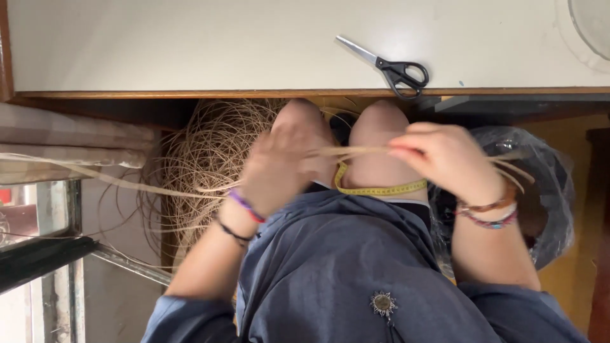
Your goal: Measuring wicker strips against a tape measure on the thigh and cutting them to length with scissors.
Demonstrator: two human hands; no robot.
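Note:
My left hand [279, 162] and my right hand [445, 155] are above my knees, each closed on pale straw-like fibre strands [362, 151] stretched between them. The left hand is blurred. A yellow measuring tape [375, 188] lies across my lap on the blue garment. A large tangled coil of the same fibre [210, 152] sits on the floor left of my knees, with long strands trailing left.
A white table [190, 44] with a wooden edge runs across the top; black-handled scissors [394, 67] lie on it near the edge. A dark plastic bag [540, 190] stands at my right. A striped cloth and a metal frame [63, 254] are at the left.

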